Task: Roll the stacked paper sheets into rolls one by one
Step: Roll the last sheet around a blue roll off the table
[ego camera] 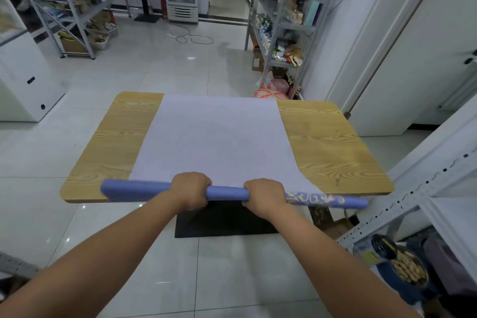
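Rolling a sheet at the table's near edge

Left hand [190, 190] and right hand [265, 196] each grip the roll [227, 193], fingers curled over it; its long axis runs left-right, and the flat sheet [214, 137] lies away from them across the table [330, 142].

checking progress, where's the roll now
Head view: the roll lies along the near edge of the table, held by the left hand and right hand.
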